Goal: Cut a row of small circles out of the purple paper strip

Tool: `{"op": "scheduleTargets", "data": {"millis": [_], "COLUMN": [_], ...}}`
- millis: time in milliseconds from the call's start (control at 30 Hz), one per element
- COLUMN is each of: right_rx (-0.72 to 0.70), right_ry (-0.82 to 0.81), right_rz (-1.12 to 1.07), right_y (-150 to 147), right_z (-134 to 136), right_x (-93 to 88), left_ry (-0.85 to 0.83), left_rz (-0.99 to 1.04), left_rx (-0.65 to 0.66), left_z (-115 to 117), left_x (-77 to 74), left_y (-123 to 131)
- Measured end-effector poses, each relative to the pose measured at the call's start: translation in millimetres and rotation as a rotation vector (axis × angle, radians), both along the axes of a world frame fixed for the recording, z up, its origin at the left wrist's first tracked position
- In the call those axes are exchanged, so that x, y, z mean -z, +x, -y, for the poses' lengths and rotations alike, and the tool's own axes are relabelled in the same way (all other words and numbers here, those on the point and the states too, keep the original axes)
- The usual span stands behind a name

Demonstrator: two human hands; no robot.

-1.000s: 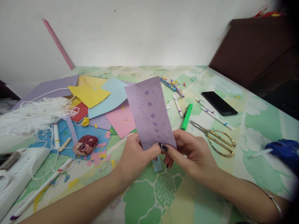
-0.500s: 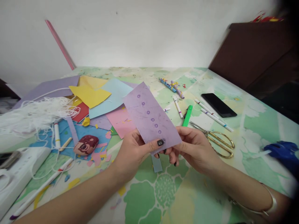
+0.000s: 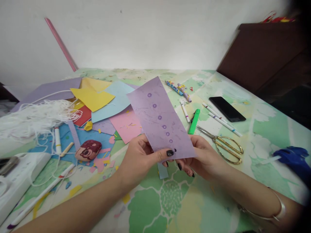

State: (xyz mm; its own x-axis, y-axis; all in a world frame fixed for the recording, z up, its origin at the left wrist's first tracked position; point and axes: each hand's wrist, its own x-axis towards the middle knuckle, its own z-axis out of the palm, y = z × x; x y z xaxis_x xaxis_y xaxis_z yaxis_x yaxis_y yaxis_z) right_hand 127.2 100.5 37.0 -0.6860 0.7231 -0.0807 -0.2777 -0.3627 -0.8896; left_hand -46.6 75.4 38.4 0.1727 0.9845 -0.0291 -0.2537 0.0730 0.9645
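Both hands hold a purple paper strip [image 3: 159, 118] with a row of small purple rings drawn down its middle, raised above the table and slanting away to the upper left. My left hand [image 3: 141, 157] pinches its near edge, thumb on top. My right hand [image 3: 202, 158] supports the near right corner from below, fingers curled under the paper. A small pale-blue paper scrap [image 3: 162, 170] lies on the table just beneath the hands.
Gold scissors [image 3: 222, 144], a green marker [image 3: 194, 122], several pens and a black phone [image 3: 227, 108] lie to the right. Coloured paper sheets [image 3: 104, 103], white string [image 3: 36, 116] and a small painted figure [image 3: 87, 150] crowd the left. A blue object [image 3: 295, 158] sits far right on the green-patterned tablecloth [image 3: 157, 204].
The purple strip has tilted from nearly upright to slanting leftward and flatter. My right hand has slid underneath its near right corner; my left thumb stays on top.
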Motion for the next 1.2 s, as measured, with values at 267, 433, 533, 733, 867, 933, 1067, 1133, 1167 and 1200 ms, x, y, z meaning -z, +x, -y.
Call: {"op": "scheduleTargets", "data": {"millis": [267,433,533,733,867,933,1067,1133,1167,1200], "right_rx": [-0.038,-0.056,-0.05,-0.003,0.065,0.117,0.263,0.352,0.4,0.447], "right_ry": [-0.109,-0.075,0.02,0.255,0.379,0.446,0.578,0.608,0.62,0.636], "right_rz": [-0.03,-0.028,-0.03,-0.034,0.021,0.04,0.122,0.197,0.238,0.281], "right_y": [-3,-3,-1,1,-1,-2,-3,-2,-2,-2], "right_z": [1,0,-1,0,4,7,14,16,16,15], "right_x": [0.3,1.2,4.4,12.4,9.0,8.3,10.3,10.5,10.1,9.5], "left_ry": [0.053,0.015,-0.035,-0.168,-0.204,-0.191,-0.192,-0.218,-0.228,-0.231], "left_rz": [0.038,0.063,0.107,0.203,0.25,0.276,0.356,0.382,0.386,0.383], "left_rx": [0.035,0.057,0.075,0.119,0.166,0.192,0.146,0.084,0.056,0.032], "left_z": [-2,-1,-1,1,3,4,6,6,5,5], "left_x": [2.1,4.0,3.7,-1.1,-3.5,-3.7,-1.4,0.5,1.5,2.4], "left_y": [-3,-3,-2,0,2,3,6,7,7,6]}}
